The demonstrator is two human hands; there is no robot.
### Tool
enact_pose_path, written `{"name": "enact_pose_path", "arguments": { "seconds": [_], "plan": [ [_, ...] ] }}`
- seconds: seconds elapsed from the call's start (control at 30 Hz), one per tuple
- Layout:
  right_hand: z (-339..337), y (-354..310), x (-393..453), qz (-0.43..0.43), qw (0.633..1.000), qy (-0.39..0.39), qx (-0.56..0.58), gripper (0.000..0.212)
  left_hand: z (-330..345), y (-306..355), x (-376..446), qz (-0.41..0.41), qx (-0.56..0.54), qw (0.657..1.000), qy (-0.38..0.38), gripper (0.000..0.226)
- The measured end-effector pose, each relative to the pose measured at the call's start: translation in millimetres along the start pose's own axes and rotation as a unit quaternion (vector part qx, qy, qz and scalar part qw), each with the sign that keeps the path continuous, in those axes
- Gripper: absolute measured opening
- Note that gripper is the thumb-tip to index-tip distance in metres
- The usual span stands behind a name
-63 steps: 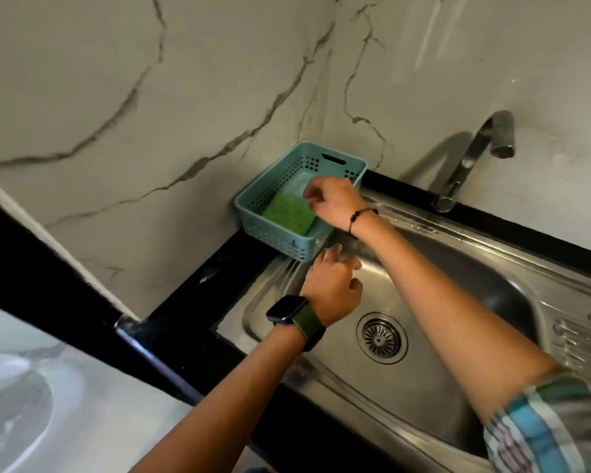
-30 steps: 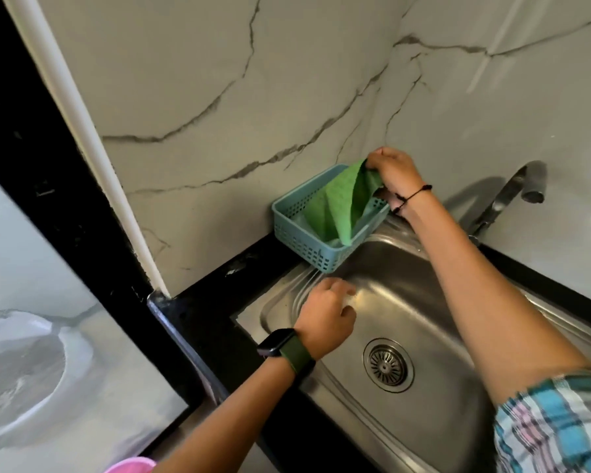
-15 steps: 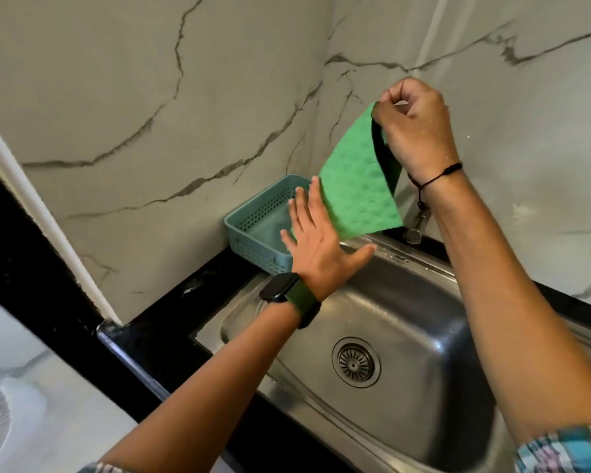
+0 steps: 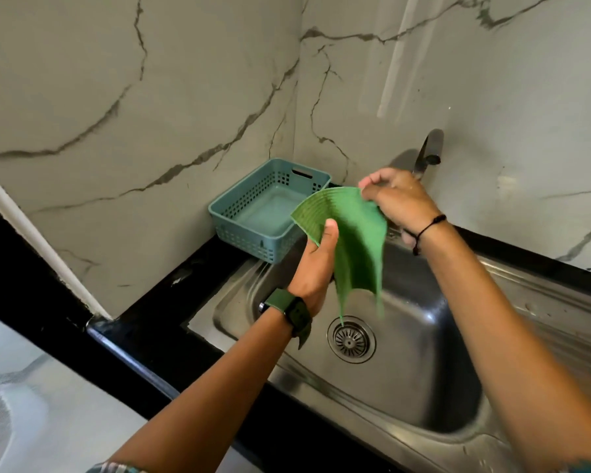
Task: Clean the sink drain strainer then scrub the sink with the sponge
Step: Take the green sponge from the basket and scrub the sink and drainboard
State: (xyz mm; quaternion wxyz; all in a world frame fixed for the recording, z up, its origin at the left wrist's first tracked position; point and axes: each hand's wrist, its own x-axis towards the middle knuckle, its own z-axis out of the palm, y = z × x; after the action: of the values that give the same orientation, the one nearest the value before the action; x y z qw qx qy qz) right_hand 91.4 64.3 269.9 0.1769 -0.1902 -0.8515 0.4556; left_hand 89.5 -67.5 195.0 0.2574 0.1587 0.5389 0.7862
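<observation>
A thin green sponge cloth (image 4: 352,240) hangs over the steel sink (image 4: 420,363), held by both hands. My left hand (image 4: 316,268), with a green watch on its wrist, grips the cloth's left edge with the thumb on top. At the cloth's upper right corner, my right hand (image 4: 396,199) pinches it. The cloth's lower corners dangle just above the round drain strainer (image 4: 351,339), which sits in the sink floor.
A teal plastic basket (image 4: 249,230) stands in the corner on the black counter (image 4: 144,319), left of the sink. The faucet (image 4: 430,148) rises behind my right hand. Marble wall panels close off the back and left.
My right hand lifted the green cloth out of the basket and brought it down over the sink. My left hand, open before, now grips the cloth's left edge.
</observation>
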Motion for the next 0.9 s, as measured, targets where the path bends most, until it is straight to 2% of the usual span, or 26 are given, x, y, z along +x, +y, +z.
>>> {"name": "enact_pose_path", "arguments": {
  "seconds": [0.07,0.2,0.27,0.33,0.37,0.47,0.57,0.63,0.7,0.8,0.87,0.9],
  "plan": [
    [17,1,-17,0.002,0.998,-0.028,0.062,0.014,0,-4,-2,0.003,-0.002,1.000,-0.011,0.064],
    [43,7,-38,-0.009,0.992,-0.086,0.089,0.035,-13,-8,-9,0.004,-0.023,0.999,-0.032,0.071],
    [50,11,-48,-0.009,0.980,-0.135,0.146,0.029,-23,-8,-13,-0.007,-0.035,0.999,-0.031,0.058],
    [55,19,-60,-0.049,0.981,-0.162,0.099,0.025,-31,-10,-18,-0.019,-0.030,0.999,-0.002,0.037],
    [60,26,-66,-0.065,0.979,-0.175,0.079,0.030,-34,-10,-20,-0.036,-0.042,0.998,0.019,0.036],
    [79,44,-98,-0.047,0.950,-0.266,0.154,0.067,-47,-11,-27,-0.122,-0.117,0.984,0.063,0.069],
    [108,60,-124,-0.074,0.932,-0.333,0.126,0.092,-67,-13,-36,-0.234,-0.075,0.968,0.055,0.093],
    [127,66,-131,-0.086,0.949,-0.290,0.083,0.094,-81,-12,-45,-0.264,-0.015,0.964,-0.001,0.088],
    [142,66,-134,-0.086,0.972,-0.208,0.064,0.085,-98,-13,-51,-0.253,0.049,0.966,-0.008,0.080],
    [155,64,-138,-0.095,0.984,-0.147,0.041,0.074,-122,-13,-52,-0.157,0.097,0.976,0.116,0.053],
    [168,66,-142,-0.157,0.969,-0.178,-0.065,0.059,-139,-12,-49,-0.107,0.096,0.970,0.196,0.041],
    [175,70,-146,-0.189,0.947,-0.211,-0.154,0.054,-146,-12,-48,-0.102,0.098,0.969,0.204,0.038]
  ]
}}
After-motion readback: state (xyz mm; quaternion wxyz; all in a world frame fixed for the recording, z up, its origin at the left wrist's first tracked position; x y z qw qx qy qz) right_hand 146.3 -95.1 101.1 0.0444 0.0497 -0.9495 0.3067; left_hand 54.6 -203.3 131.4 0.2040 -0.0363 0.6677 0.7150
